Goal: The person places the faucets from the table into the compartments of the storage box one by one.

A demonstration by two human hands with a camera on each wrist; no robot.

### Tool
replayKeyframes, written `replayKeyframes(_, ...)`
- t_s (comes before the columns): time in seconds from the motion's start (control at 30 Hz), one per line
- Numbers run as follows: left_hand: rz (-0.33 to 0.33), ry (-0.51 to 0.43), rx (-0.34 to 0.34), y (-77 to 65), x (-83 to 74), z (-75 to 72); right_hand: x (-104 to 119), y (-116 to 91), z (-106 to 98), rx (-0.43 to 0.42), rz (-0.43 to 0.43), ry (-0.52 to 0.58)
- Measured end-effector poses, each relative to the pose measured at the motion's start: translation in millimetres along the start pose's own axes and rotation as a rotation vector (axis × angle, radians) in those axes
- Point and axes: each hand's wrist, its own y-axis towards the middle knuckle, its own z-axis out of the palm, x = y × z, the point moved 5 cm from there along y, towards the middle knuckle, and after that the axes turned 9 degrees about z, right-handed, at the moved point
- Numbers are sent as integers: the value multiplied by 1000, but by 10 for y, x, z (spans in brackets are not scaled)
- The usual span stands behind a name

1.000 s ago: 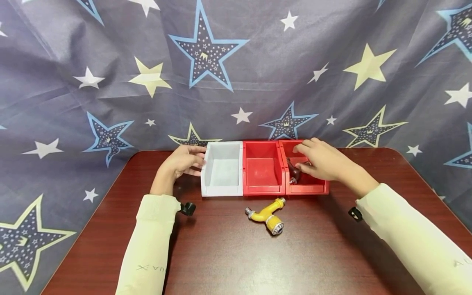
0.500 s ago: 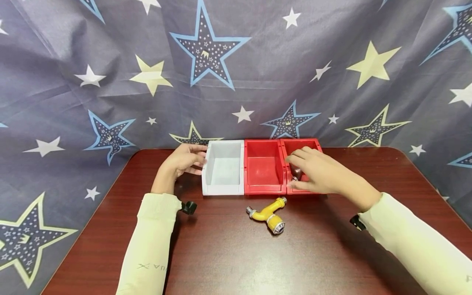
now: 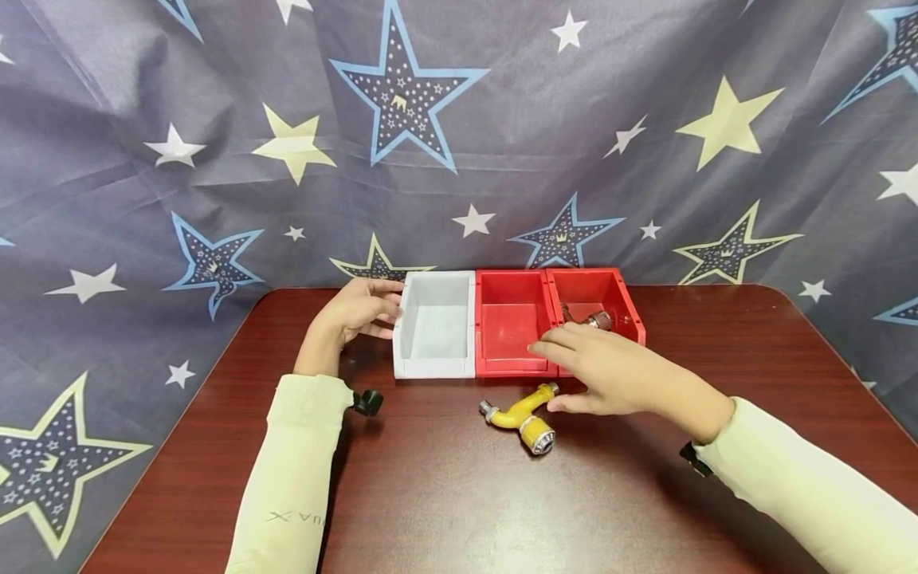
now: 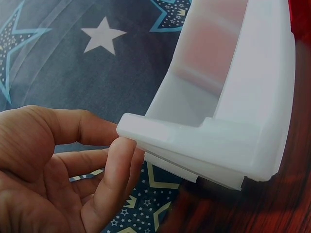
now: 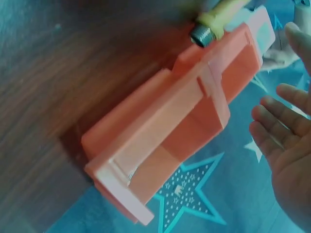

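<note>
In the head view, my left hand (image 3: pixel 356 311) is at the outer side of the white bin (image 3: pixel 434 369). The left wrist view shows its fingertips touching the white rim (image 4: pixel 146 130). My right hand (image 3: pixel 610 368) hovers over the front of the right red bin (image 3: pixel 634 315), fingers extended and holding nothing. Just left of its thumb, a yellow tap (image 3: pixel 518 416) with metal ends lies on the table. Inside the right red bin is a dark brown tap (image 3: pixel 599 320), partly hidden by the hand. The middle red bin (image 3: pixel 512 367) stands between the other two.
The three bins stand side by side along the back of the dark reddish wooden table (image 3: pixel 430 494). A grey cloth (image 3: pixel 459 127) printed with stars hangs behind it. A small black device (image 3: pixel 367 402) sits at the left cuff.
My right hand has come out of the right red bin, forward and left towards the yellow tap. The brown tap stays in that bin. My left hand keeps its place.
</note>
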Motion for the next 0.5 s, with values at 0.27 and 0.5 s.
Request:
replayKeyframes(0.27, -1, 1, 2, 6, 15, -5, 138, -11, 142, 92, -8, -3)
replayKeyframes(0.5, -1, 7, 0, 18, 21, -16, 255, 12, 236, 61, -111, -20)
